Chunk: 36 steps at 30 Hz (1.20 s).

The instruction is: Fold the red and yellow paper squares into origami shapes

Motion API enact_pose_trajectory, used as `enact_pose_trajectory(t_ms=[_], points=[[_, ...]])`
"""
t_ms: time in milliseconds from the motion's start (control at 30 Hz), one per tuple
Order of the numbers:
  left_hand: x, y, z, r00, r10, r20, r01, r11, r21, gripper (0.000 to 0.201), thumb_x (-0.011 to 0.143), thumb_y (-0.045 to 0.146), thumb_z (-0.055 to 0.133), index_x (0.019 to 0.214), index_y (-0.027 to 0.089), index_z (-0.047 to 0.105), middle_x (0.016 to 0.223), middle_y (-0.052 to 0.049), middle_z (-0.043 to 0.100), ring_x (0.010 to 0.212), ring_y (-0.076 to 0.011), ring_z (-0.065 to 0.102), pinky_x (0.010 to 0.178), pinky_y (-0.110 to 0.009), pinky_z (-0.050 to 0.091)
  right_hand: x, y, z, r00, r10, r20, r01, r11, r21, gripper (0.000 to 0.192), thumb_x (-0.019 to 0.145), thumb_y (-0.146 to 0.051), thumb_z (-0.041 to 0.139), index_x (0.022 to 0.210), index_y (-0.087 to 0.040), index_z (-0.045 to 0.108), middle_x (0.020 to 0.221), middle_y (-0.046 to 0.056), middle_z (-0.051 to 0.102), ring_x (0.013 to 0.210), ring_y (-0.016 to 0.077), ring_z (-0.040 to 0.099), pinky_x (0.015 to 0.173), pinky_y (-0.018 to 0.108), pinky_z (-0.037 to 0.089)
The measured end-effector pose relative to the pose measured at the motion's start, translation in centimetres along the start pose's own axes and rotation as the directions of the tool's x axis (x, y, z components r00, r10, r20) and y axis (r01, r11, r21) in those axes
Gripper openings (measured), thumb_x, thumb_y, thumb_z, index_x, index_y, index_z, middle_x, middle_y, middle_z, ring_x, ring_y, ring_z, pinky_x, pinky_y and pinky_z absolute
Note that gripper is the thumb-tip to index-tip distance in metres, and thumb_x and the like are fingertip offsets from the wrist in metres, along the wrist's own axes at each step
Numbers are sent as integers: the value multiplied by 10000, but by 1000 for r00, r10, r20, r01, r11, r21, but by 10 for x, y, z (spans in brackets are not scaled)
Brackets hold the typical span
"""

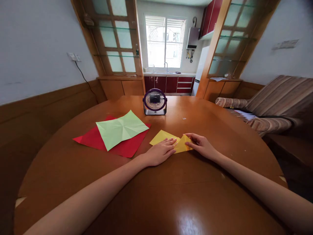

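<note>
A folded sheet of yellow paper lies on the table in front of me. My left hand rests flat across its near left part, fingers stretched out, and hides some of it. At the paper's right side, my right hand pinches a raised flap between thumb and fingers, so that this side stands up off the table. To the left, a creased light green sheet of paper lies on top of red paper, whose corners show around it.
A small purple desk fan stands beyond the papers on the round wooden table. A tiny white scrap lies right of the fan. A striped armchair is at the right, and a socket with a black cable is on the left wall.
</note>
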<state>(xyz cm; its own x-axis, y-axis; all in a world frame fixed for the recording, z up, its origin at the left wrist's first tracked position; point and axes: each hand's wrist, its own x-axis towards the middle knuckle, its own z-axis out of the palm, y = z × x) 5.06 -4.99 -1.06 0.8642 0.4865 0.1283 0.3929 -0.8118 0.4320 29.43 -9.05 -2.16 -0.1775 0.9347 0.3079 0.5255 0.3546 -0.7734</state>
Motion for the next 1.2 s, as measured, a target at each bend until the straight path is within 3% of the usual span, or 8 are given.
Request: enact_pose_trajectory(t_ms=[167,267,367,600,767,933,1067,1200], points=[[-5,-1,0,993,-19,-120,10,997,-72,347,936,401,516,1220,218,598,1431,-90,481,1336,-238,429,1091,-383,363,-4,-9,-11,977,-170,133,163,985,60,287,874,-437,604,925,-171,699,935,68,639,858,185,597,789,312,483],[-9,1,-1,979,-9,-204,-4,998,-65,236,861,394,635,1011,213,648,1164,-68,621,1113,-219,574,945,-334,460,-7,-11,-18,943,-254,216,242,967,78,246,889,-400,607,935,-184,714,998,81,646,908,184,614,840,328,485],[-12,1,-2,971,23,-237,-33,999,-40,168,851,367,649,832,200,647,962,-42,643,951,-191,608,836,-290,477,-9,-12,-21,913,-294,282,281,956,86,220,897,-363,610,955,-184,724,1035,95,662,930,182,627,851,338,494],[-19,-2,-1,968,70,-241,-92,992,-80,130,860,274,580,791,215,672,960,-26,678,943,-171,647,841,-259,479,-7,-16,-25,839,-363,404,358,929,92,246,907,-383,590,967,-189,727,1031,107,708,1001,206,638,933,394,475],[-23,2,-7,982,37,-183,-60,991,-122,143,827,270,589,729,210,674,1038,-36,682,1000,-192,655,856,-267,486,-7,-17,-25,863,-316,394,303,948,98,235,895,-384,605,967,-202,736,1002,96,717,1002,214,635,938,414,475],[-19,3,-2,969,-26,-247,-12,988,-152,194,816,300,621,651,199,641,956,-27,691,967,-188,654,825,-260,488,-9,-15,-21,933,-176,313,157,984,87,326,881,-469,590,960,-188,734,969,94,691,940,210,614,876,373,480],[-13,5,5,944,-136,-301,65,970,-234,292,804,290,632,539,187,563,855,-17,687,917,-175,658,799,-249,491,-10,-16,-17,971,-32,239,10,996,91,402,838,-537,606,863,-149,707,843,52,619,751,155,553,688,284,451],[-11,7,7,925,-203,-322,107,950,-293,303,789,276,635,512,184,552,839,-21,692,898,-173,661,793,-249,495,-10,-17,-14,970,53,236,-97,979,179,404,804,-543,637,788,-140,655,697,-13,518,621,103,446,567,237,354]])
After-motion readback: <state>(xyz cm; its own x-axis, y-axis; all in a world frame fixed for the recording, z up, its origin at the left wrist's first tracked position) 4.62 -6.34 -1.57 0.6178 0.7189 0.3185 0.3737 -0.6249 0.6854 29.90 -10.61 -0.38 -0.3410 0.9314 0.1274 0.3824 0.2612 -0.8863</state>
